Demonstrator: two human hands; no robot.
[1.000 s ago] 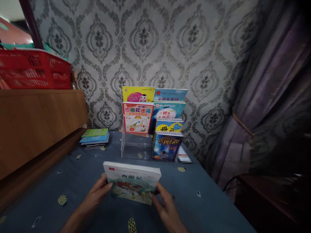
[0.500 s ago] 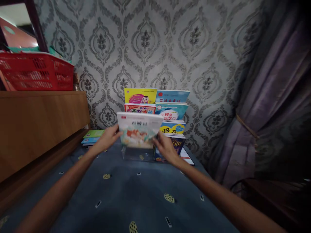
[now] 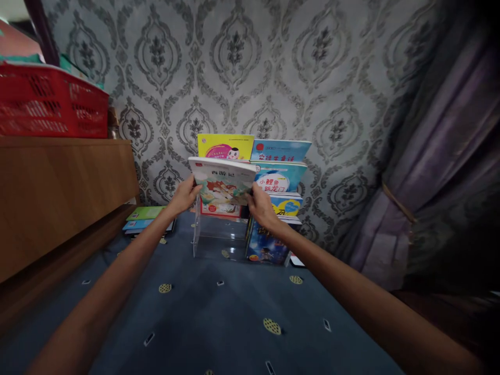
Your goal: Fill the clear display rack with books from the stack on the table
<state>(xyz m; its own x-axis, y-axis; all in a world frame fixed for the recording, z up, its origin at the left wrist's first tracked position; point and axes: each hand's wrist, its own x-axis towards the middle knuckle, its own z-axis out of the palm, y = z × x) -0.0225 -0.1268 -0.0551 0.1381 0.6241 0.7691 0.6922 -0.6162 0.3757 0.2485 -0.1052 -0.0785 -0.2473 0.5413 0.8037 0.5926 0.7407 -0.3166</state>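
Note:
Between my two hands is a white-topped picture book (image 3: 224, 182), its cover facing me and tilted back. My left hand (image 3: 186, 195) grips its left edge, and my right hand (image 3: 262, 205) holds the right edge. Behind it stands a clear acrylic tiered rack (image 3: 219, 239). A yellow book (image 3: 226, 143) rises at the rack's back left, and part of a red-bordered book (image 3: 221, 209) shows under the held one. On the right tiers are a blue book (image 3: 281, 150), a teal book (image 3: 287, 179), a yellow-and-blue book (image 3: 289, 204) and a dark blue book (image 3: 269, 245).
A small stack of books (image 3: 144, 219) lies left on the dark patterned cloth (image 3: 187, 323). Beyond it stands a wooden cabinet (image 3: 66, 198) with a red basket (image 3: 54, 101) on top. A purple curtain (image 3: 422, 156) hangs at right, before a patterned wall (image 3: 234, 62).
Both hands have raised the picture book and tilted it further back. More of the clear rack's lower left tiers and the red-bordered book's lower part now show beneath it.

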